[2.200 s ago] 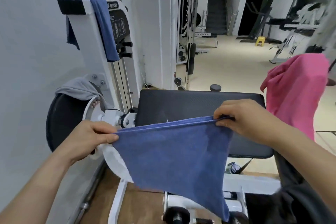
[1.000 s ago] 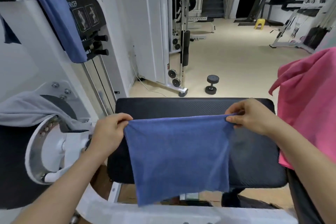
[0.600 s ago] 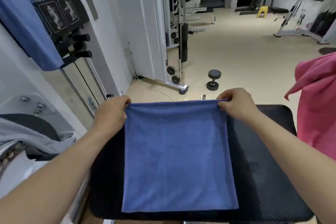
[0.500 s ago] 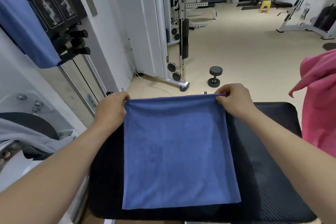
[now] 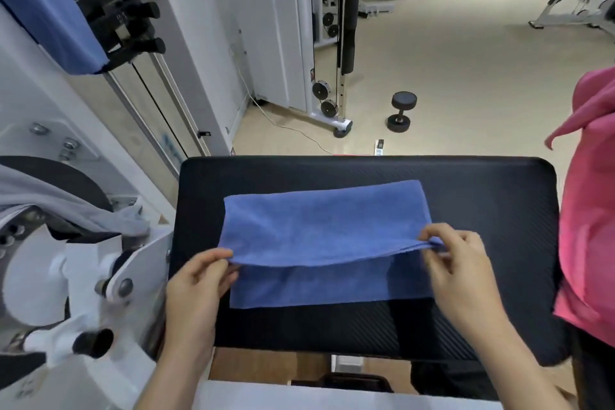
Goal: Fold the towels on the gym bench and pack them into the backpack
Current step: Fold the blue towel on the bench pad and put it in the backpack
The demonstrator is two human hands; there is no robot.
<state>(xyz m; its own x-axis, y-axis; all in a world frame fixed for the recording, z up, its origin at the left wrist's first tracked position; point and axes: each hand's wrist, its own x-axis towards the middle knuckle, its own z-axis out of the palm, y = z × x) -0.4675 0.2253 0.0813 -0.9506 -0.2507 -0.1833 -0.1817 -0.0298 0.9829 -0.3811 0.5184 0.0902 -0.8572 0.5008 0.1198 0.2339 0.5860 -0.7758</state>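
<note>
One blue towel (image 5: 319, 226) lies half-folded on the one black bench (image 5: 499, 196). The left hand (image 5: 196, 280) and right hand (image 5: 456, 263) each pinch a corner of its folded-over edge. One pink towel (image 5: 592, 210) hangs at the right

Even, soft indoor light fills the frame, brightest on the pale floor (image 5: 466, 53) at upper right. Shadows are faint; a dim one lies under the raised towel (image 5: 319, 226) fold. Wide-angle bending curves lines near the edges. The right hand (image 5: 456, 263) is slightly motion-blurred.
</note>
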